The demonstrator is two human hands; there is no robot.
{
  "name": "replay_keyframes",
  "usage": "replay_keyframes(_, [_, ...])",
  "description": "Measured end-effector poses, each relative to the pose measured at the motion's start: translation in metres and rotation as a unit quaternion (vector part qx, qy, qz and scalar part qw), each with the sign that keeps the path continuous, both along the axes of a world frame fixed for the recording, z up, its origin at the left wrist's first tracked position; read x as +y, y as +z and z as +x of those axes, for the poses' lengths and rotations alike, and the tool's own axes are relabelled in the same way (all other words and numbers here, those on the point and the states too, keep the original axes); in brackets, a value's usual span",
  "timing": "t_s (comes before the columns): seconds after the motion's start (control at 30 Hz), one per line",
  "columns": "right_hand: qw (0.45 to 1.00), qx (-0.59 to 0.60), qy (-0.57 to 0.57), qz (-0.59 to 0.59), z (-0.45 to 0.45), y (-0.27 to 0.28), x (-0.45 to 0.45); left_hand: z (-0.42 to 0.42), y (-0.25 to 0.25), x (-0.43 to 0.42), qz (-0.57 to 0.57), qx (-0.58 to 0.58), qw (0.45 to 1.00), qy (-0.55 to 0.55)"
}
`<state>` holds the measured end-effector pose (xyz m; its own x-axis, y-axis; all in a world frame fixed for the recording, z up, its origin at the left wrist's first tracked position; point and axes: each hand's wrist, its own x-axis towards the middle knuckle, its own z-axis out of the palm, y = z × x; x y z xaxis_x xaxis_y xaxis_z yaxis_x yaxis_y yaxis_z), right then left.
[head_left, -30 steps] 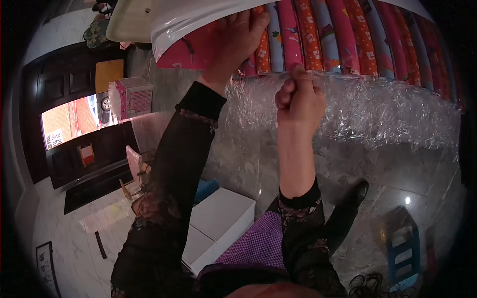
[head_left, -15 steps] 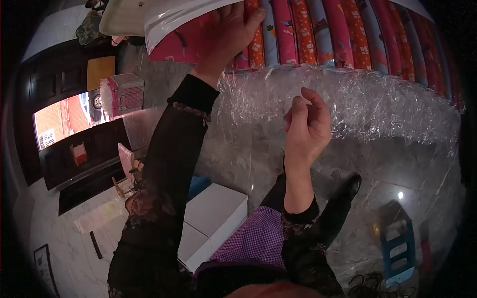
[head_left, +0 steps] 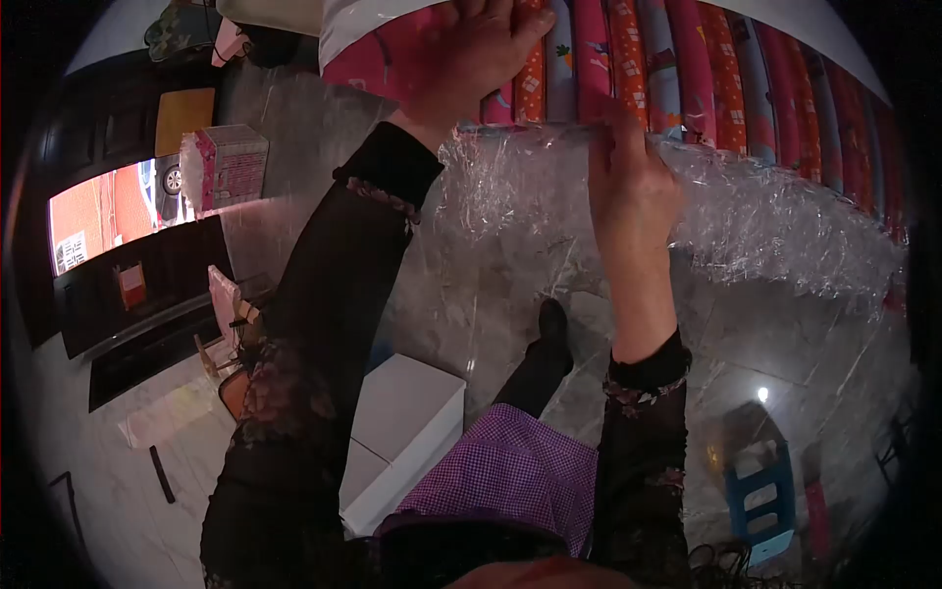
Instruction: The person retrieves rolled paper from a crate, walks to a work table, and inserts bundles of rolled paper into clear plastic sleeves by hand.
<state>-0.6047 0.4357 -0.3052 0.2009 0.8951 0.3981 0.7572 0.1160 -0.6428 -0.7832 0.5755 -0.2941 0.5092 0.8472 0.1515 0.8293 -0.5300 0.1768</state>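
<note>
A row of gift-wrap rolls [head_left: 726, 79] in pink, orange and pale blue prints lies along the top of the view. Clear crinkled plastic film [head_left: 785, 221] hangs from their near ends. My left hand [head_left: 476, 59] rests on the pink patterned paper at the row's left end, with fingers stretched and thumb apart; its fingertips are partly cut off. Against the near end of a pink roll, my right hand [head_left: 636, 187] has its fingers bent together at the upper edge of the film, seemingly pinching it. The fingertips are dim and partly hidden.
White boxes [head_left: 407, 412] stand beside my legs on the grey tiled floor. To the right is a blue plastic stool [head_left: 762, 491]. A pink-printed carton [head_left: 231, 167] stands near the open doorway at left, with a small chair [head_left: 231, 344] closer in.
My right hand has moved up from over the film to the roll ends, and its fingers have closed there. My left hand stays on the pink paper. The view has shifted slightly.
</note>
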Motion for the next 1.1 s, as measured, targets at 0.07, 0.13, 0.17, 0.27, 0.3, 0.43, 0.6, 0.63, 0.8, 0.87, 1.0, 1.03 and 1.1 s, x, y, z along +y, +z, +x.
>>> replay_keyframes(0.07, [1.000, -0.005, -0.001, 0.018, -0.002, 0.000, 0.002, 0.000, 0.003, -0.003, -0.005, -0.001, 1.000, -0.005])
replay_keyframes(0.13, [0.999, -0.010, -0.003, 0.036, -0.003, -0.003, 0.004, 0.001, 0.005, -0.004, -0.012, 0.002, 1.000, -0.012])
replay_keyframes(0.17, [0.999, -0.004, -0.002, 0.053, -0.003, -0.007, 0.005, 0.002, 0.006, -0.005, -0.017, 0.002, 1.000, -0.015])
replay_keyframes(0.27, [0.996, 0.023, -0.006, 0.084, -0.007, -0.011, 0.005, 0.009, 0.011, -0.006, -0.032, 0.005, 0.999, -0.032])
replay_keyframes(0.3, [0.994, 0.045, -0.010, 0.097, -0.010, -0.011, 0.005, 0.013, 0.012, -0.006, -0.037, 0.006, 0.999, -0.039])
replay_keyframes(0.43, [0.993, 0.089, -0.053, 0.061, -0.026, -0.019, 0.004, 0.026, 0.015, -0.006, -0.054, 0.006, 0.997, -0.062])
replay_keyframes(0.6, [0.980, 0.147, -0.110, 0.073, -0.040, -0.016, 0.000, 0.034, 0.015, -0.008, -0.062, 0.006, 0.995, -0.075])
replay_keyframes(0.63, [0.981, 0.145, -0.111, 0.072, -0.040, -0.012, -0.008, 0.036, 0.016, -0.009, -0.061, 0.006, 0.995, -0.077])
replay_keyframes(0.8, [0.904, 0.404, -0.133, -0.041, -0.029, -0.011, -0.033, 0.042, 0.016, -0.012, -0.065, 0.000, 0.994, -0.084])
replay_keyframes(0.87, [0.887, 0.436, -0.141, -0.048, -0.026, -0.011, -0.028, 0.044, 0.018, -0.013, -0.063, 0.000, 0.994, -0.086])
replay_keyframes(1.0, [0.743, 0.634, -0.150, -0.156, -0.017, 0.020, -0.017, 0.049, 0.020, -0.016, -0.065, -0.002, 0.993, -0.093])
replay_keyframes(1.03, [0.742, 0.634, -0.151, -0.156, -0.014, 0.022, -0.014, 0.050, 0.019, -0.016, -0.067, -0.002, 0.993, -0.095])
replay_keyframes(1.1, [0.672, 0.706, -0.153, -0.160, -0.010, 0.021, -0.008, 0.053, 0.020, -0.017, -0.068, -0.002, 0.993, -0.099])
